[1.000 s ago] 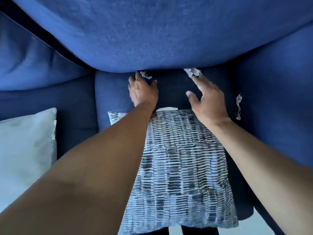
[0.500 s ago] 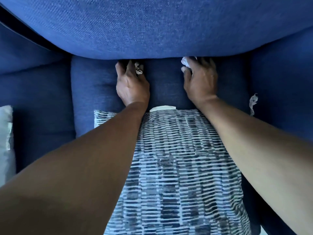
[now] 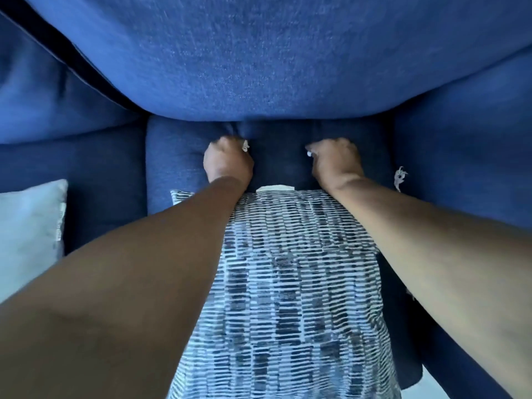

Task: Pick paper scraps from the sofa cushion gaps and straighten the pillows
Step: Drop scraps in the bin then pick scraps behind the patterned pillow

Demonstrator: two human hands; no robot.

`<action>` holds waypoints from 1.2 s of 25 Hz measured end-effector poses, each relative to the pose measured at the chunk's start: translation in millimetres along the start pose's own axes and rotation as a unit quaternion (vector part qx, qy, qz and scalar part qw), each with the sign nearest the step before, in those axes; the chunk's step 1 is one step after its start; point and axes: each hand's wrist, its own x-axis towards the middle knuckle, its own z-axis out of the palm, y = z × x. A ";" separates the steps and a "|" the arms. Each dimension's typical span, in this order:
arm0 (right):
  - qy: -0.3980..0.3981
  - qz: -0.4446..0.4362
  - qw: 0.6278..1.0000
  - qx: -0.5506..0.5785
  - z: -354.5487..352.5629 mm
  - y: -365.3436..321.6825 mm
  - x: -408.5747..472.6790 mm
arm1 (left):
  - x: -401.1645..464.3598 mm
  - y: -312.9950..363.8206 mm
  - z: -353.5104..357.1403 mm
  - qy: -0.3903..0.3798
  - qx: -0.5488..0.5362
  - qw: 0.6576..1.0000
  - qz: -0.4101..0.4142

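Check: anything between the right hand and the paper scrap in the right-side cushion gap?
Head view: only bare blue seat cushion lies between the right hand and the paper scrap.

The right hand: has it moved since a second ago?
Yes. The right hand has drawn back from the back cushion toward the patterned pillow, fingers now curled.
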 end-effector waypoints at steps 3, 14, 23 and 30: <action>0.011 -0.009 0.998 0.055 -29.9 -9.4 -35.4 | -37.0 11.9 -37.8 -0.041 0.002 0.999 0.030; 0.250 -0.196 0.916 0.246 -153.1 -71.5 -236.6 | -244.4 -5.0 -206.1 0.153 -0.271 0.945 0.096; 0.282 -0.303 0.875 0.251 -200.6 -138.5 -341.0 | -355.3 -79.7 -294.1 0.255 -0.214 0.939 0.086; 0.335 -0.402 0.822 0.224 -199.1 -262.5 -401.6 | -428.4 -177.0 -349.6 0.307 -0.201 0.930 0.029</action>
